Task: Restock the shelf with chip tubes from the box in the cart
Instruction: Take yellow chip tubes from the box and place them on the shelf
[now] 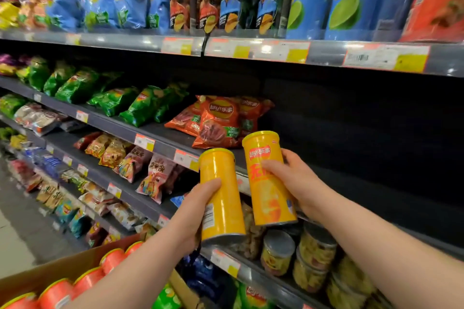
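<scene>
Facing dark store shelves (157, 131), left hand (198, 208) and right hand (296, 178) grip yellow tubes (223, 198) (271, 198).

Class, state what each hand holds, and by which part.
Left hand grips the left tube round its lower half; right hand grips the right tube round its middle.

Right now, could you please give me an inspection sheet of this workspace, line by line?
Surface: middle shelf carries red chip bags; its right part lies in shadow.
Job's things: left tube and right tube, both yellow, roughly upright before the shelf edge; cardboard box holding orange-lidded tubes.
Clutter: nothing seen.
Hands: left hand grips the left tube low down; right hand grips the right tube at mid height.
Cables: nothing seen.
Surroundings: green bags further left; tall tubes on the shelf above; round tins below; floor at left.
</scene>
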